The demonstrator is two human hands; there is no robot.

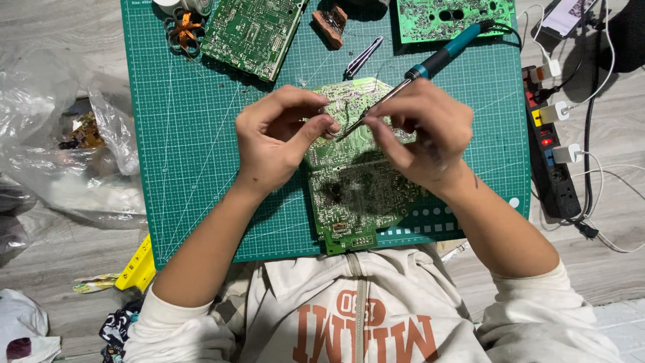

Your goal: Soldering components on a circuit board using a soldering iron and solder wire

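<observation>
A green circuit board (353, 191) lies on the green cutting mat (195, 154), solder side up. My right hand (423, 134) grips a soldering iron (437, 60) with a teal handle, its tip down on the board's upper part. My left hand (279, 138) rests on the board's left edge, thumb and fingers pinched close to the iron's tip; what it pinches is too small to make out.
Two more green circuit boards (252, 30) (450, 17) lie at the mat's far edge, with tweezers (363, 57) and a brown sponge-like block (330, 23) between them. A black power strip (551, 148) with plugs and cables sits right of the mat. Clear plastic bags (60, 148) lie left.
</observation>
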